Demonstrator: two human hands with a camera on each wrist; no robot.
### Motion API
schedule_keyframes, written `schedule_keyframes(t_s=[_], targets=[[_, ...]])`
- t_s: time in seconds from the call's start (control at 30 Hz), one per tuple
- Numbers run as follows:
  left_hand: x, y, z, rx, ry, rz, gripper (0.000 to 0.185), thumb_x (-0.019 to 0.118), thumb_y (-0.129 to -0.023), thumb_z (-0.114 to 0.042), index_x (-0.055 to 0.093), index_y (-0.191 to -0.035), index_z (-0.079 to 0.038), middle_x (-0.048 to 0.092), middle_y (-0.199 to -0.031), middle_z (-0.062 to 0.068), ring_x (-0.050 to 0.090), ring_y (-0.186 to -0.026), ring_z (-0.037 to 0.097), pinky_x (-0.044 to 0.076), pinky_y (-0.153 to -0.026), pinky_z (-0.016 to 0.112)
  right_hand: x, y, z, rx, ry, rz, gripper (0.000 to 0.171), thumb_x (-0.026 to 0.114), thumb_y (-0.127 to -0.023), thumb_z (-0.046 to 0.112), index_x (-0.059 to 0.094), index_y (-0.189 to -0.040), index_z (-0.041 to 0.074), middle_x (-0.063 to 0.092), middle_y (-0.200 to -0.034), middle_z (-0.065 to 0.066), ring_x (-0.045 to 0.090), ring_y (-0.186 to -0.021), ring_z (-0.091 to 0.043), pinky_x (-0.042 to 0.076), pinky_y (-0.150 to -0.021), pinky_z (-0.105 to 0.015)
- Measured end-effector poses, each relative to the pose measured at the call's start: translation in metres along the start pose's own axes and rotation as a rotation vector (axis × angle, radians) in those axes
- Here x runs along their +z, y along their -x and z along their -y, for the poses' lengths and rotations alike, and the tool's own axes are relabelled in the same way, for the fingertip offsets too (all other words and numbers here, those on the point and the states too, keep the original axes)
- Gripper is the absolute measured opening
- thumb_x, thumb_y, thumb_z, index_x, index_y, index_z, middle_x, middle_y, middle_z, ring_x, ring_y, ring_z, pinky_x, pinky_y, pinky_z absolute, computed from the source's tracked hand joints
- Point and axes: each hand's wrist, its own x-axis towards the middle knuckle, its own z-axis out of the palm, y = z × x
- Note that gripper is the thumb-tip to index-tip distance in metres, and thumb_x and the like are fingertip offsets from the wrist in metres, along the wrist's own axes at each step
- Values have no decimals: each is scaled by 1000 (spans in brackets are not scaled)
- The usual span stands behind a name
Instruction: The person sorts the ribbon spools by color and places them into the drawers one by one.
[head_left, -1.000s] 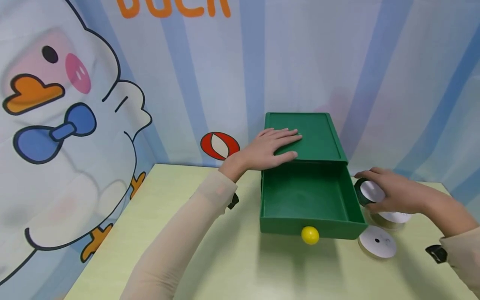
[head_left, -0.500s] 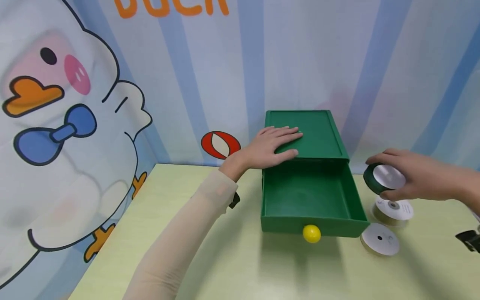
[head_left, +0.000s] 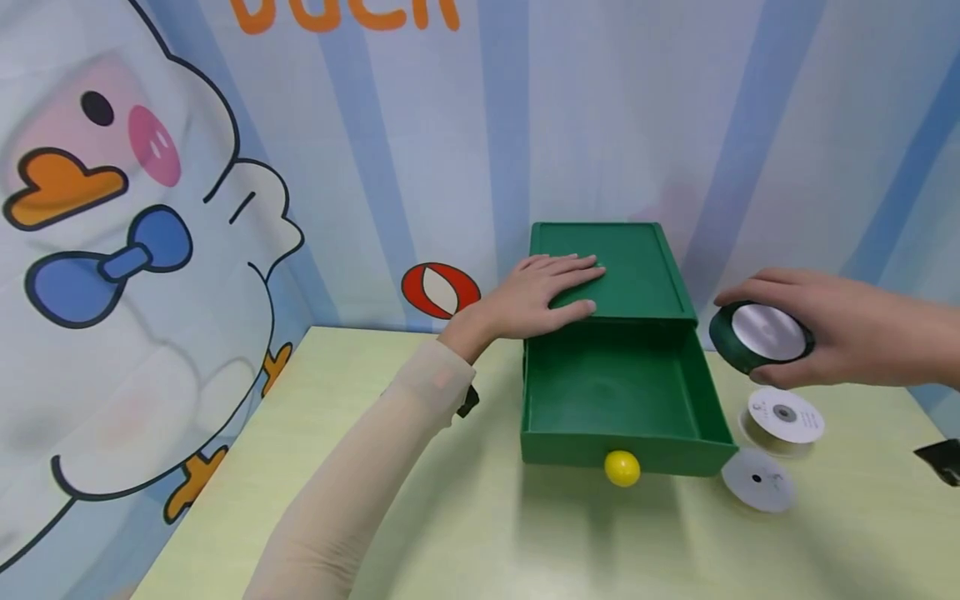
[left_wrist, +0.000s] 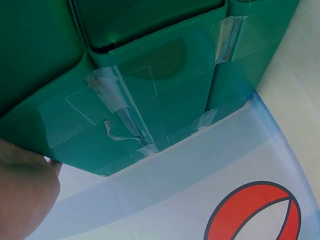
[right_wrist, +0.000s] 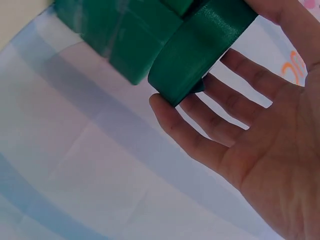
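Green ribbon spool [head_left: 759,337] apparently pinched, right hand [head_left: 847,337] fingers, raised beside drawer [head_left: 622,400]

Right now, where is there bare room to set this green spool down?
The open drawer is bare inside. The tabletop left of and in front of it is free too. Right of the drawer is crowded: two white spools.

We see a dark green drawer box [head_left: 633,267] with a yellow knob [head_left: 622,468], a dark green ribbon spool [head_left: 761,337] with a white face, two white spools [head_left: 783,414] on the pale yellow-green tabletop [head_left: 420,533], and a blue-and-white striped backdrop [head_left: 525,108] with a white duck [head_left: 135,275].
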Motion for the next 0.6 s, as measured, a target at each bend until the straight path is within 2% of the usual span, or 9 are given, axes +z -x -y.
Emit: schedule_keyframes(t_s=[0.2,0.43,0.6], targets=[[0,1,1,-5,6,12,65,46,-110,-51,33,-169,-26,25,-176,-5,16,-164,15,6,-133,42,-7,-7,20,-1,-8,30,78,93,-83,35,57,-148,11,62,-135,-7,62,-109,-23,57,-75,-39],[-1,1,1,-14,4,9,65,46,-110,-51,33,-169,-27,25,-176,-6,16,-164,14,5,-133,41,-7,-15,38,-59,-14,31,76,92,-83,40,58,-147,17,61,-137,-3,62,-114,-23,57,-79,-41],[-2,1,0,-10,14,2,64,47,-110,-50,34,-168,-26,26,-176,-5,16,-164,16,6,-133,42,-3,-20,46,-97,-17,37,75,90,-84,43,58,-148,20,59,-140,-1,61,-120,-25,57,-86,-47]])
